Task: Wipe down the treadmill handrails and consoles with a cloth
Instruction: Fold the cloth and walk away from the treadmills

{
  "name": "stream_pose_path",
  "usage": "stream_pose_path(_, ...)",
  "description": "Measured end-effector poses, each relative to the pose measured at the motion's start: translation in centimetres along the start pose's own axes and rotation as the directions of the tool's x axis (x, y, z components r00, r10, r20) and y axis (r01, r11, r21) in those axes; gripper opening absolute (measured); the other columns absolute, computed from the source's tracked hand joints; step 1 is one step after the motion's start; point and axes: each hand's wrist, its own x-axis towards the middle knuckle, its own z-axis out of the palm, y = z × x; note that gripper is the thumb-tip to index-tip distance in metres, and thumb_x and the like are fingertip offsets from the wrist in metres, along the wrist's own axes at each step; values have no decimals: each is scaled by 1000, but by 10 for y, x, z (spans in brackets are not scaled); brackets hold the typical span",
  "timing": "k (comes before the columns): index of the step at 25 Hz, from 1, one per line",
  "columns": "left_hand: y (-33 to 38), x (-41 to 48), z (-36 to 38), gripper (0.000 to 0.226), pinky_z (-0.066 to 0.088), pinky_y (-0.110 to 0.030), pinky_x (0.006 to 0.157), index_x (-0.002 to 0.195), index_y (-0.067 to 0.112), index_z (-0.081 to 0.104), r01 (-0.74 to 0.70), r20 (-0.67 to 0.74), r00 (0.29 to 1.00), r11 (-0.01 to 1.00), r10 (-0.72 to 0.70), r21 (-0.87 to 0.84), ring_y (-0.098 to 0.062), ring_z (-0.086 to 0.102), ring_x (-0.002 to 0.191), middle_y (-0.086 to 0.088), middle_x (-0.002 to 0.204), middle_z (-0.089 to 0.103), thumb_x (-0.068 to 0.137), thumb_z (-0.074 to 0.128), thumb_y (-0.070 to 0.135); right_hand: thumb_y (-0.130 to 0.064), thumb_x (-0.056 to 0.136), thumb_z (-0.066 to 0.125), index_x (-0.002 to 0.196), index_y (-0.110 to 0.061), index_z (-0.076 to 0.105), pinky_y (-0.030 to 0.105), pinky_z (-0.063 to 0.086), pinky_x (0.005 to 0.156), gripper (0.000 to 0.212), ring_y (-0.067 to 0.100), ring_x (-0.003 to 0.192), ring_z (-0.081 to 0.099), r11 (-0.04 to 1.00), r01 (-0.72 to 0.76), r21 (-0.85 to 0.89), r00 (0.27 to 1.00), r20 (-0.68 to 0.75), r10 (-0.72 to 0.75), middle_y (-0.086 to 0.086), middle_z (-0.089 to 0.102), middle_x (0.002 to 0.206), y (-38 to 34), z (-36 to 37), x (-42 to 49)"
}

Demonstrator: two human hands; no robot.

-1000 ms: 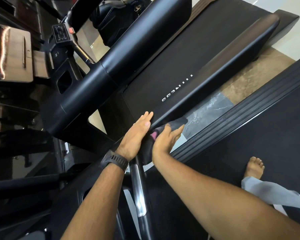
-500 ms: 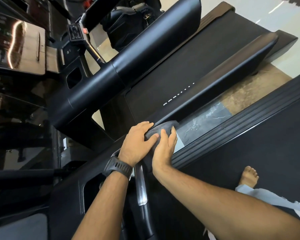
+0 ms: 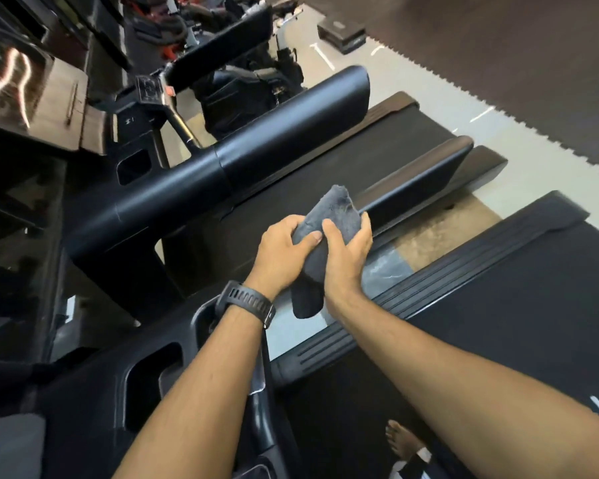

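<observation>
Gym floor (image 3: 412,84) pale, with a dark rubber mat (image 3: 498,57) along the upper right, its edge toothed like a jigsaw; black treadmills stand side by side below it.

Far treadmill: thick upper handrail (image 3: 242,174) runs diagonally across mid-frame; a second, lower handrail (image 3: 415,181) lies parallel to it beyond the belt (image 3: 377,146); glossy console (image 3: 32,105) at far left, light glare on its face.

Cloth (image 3: 332,212) is dark grey, bunched into a long roll, held up between both hands at frame centre; its upper end pokes above the hands, its lower end hangs free between the wrists. It overlaps the lower handrail in view; contact with that rail cannot be determined.

Left hand (image 3: 281,250) grips the cloth's left side; fingers (image 3: 287,224) curled round it, thumb pressed flat on the front. Black watch (image 3: 248,302) on that wrist.

Right hand (image 3: 346,264) grips the right side — thumb on the front beside the left thumb, remaining fingers wrapped behind, one tip showing at the far edge.

Near treadmill: dark belt (image 3: 498,323) at lower right; a bare foot (image 3: 400,440) stands on it at the bottom edge.
</observation>
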Motion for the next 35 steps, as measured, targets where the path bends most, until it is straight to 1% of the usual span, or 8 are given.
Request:
stream_pose_path(2,18,7,6,13,54,-30,78,102,18,68,-33,-24,999,991,30,-127,-12,67,87,5,92,71,90,67,23,-64,68,69,149,-26,42,45,46,110,93,17,125,59,991,-88,99,995,51,83,0,59,140,-17,-11,14)
stream_pose_path(6,68,38,28,10,54,-27,75,102,17,68,-81,-47,997,916,68,-392,-8,67,82,2,91,73,93,64,17,-43,88,73,123,-11,66,49,55,100,47,29,109,71,947,-115,299,977,206,53,11,75,114,-70,-44,55)
stream_pose_path(8,102,58,46,8,55,-28,76,101,18,68,-127,-49,992,889,118,-440,-11,68,85,2,92,73,94,65,19,-31,94,72,119,-12,65,40,60,88,32,24,102,73,956,-9,293,991,129,-31,9,76,111,-104,-63,77)
stream_pose_path(10,139,77,67,8,56,-30,79,97,20,68,-171,-45,985,867,169,-468,-12,69,87,0,94,73,93,66,26,-25,93,74,124,-13,59,35,61,82,37,21,101,73,959,125,253,990,37,-138,7,74,114,-137,-86,101)
stream_pose_path(16,268,149,147,37,54,-47,73,83,14,62,-298,-51,951,861,305,-412,-21,63,74,-4,81,68,88,60,51,-19,88,78,141,-11,44,39,55,101,63,18,121,64,903,383,193,923,-121,-366,7,62,135,-241,-175,186)
stream_pose_path(19,341,179,197,25,56,-48,79,85,17,65,-325,-28,934,813,357,-482,-17,65,80,-4,87,71,93,60,40,-33,80,81,141,-11,46,44,52,104,74,18,125,61,860,487,150,867,-201,-456,6,61,138,-293,-233,229)
stream_pose_path(27,520,221,346,18,58,-44,85,96,19,66,-260,110,883,670,456,-695,-15,69,92,1,97,72,94,61,36,-20,84,81,121,-12,64,44,61,88,41,15,97,74,809,578,-105,734,-367,-572,0,76,108,-426,-406,307)
stream_pose_path(35,671,276,486,21,57,-45,85,93,20,68,-334,194,731,591,654,-735,-17,69,90,0,92,72,92,62,40,-23,88,78,112,-15,69,42,61,87,27,13,95,74,749,624,-221,539,-573,-618,-1,77,104,-509,-545,390)
